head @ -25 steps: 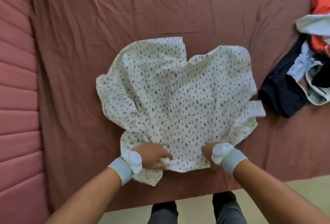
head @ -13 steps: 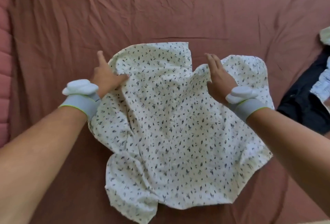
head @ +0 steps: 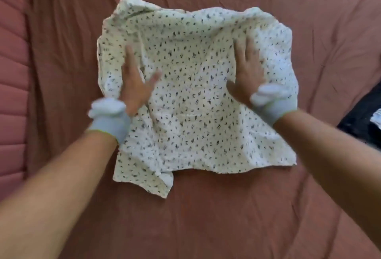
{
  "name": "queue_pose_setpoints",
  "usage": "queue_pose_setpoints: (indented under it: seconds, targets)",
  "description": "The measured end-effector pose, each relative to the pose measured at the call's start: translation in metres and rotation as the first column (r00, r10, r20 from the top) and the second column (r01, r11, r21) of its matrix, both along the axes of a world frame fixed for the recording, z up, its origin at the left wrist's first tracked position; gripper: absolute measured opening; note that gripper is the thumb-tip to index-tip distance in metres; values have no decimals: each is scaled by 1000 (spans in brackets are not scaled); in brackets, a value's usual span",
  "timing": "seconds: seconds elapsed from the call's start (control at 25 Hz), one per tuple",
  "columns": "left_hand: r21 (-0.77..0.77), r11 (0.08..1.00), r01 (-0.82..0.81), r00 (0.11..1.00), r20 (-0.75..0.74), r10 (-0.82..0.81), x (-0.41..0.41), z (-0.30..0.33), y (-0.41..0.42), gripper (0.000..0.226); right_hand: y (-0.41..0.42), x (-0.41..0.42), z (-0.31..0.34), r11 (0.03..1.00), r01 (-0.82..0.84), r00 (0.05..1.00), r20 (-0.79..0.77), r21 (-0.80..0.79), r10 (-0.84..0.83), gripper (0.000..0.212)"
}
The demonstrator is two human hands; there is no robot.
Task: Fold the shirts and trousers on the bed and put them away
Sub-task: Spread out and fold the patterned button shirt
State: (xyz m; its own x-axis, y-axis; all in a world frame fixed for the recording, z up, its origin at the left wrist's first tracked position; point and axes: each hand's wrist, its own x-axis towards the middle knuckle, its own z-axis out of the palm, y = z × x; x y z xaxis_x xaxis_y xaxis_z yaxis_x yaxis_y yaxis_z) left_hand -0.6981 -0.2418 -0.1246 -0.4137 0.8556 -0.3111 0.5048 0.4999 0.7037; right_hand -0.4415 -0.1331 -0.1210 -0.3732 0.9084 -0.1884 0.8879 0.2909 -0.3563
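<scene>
Rust-brown bed (head: pixel 206 217) under a speckled white shirt (head: pixel 191 102), spread mid-frame. Left hand (head: pixel 135 85) and right hand (head: pixel 246 68) pressed flat on it, fingers straight. Dark clothes (head: pixel 362 118) at right edge.

Thin printed cloth shirt (head: pixel 191 102), creased; matt wrinkled bedsheet (head: pixel 206 217).

Shirt (head: pixel 191 97) – white w/ small dark leaf print; bed sheet (head: pixel 206 217) rust-pink; wristbands (head: pixel 111 124) pale blue.

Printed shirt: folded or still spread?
Spread, not folded: the printed shirt lies rumpled across the bed, both hands flat on it.
</scene>
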Motion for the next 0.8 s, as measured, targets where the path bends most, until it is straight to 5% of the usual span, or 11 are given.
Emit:
queue_pose_setpoints:
  seconds: [0.12,0.2,0.28,0.36,0.44,0.56,0.68,0.8]
  targets:
    - [-112,971,-211,955,-236,180,27,-25,-78,86,-86,30,-28,931,-164,937,244,-327,251,104]
    - [-85,867,-491,865,-168,473,26,-24,-116,81,-134,48,-37,862,-275,851,311,-426,424,110]
    - [-228,764,-604,782,15,623,16,-25,-142,71,-165,57,-42,823,-336,795,331,-457,508,122]
    - [-364,788,-497,744,288,603,7,-24,-153,61,-182,61,-40,801,-379,728,386,-464,567,128]
    - [-378,834,-403,765,361,533,-1,-22,-162,47,-188,61,-32,826,-359,694,467,-435,547,110]
    - [-268,863,-428,885,67,460,-11,-17,-187,31,-185,61,-13,876,-283,743,489,-390,457,47]
    - [-305,858,-413,909,-195,368,-18,-8,-223,35,-184,51,-1,712,-293,646,416,-638,640,36]
    - [-437,823,-363,922,-40,385,-18,-6,-246,68,-196,44,-8,683,-294,597,430,-669,678,37]
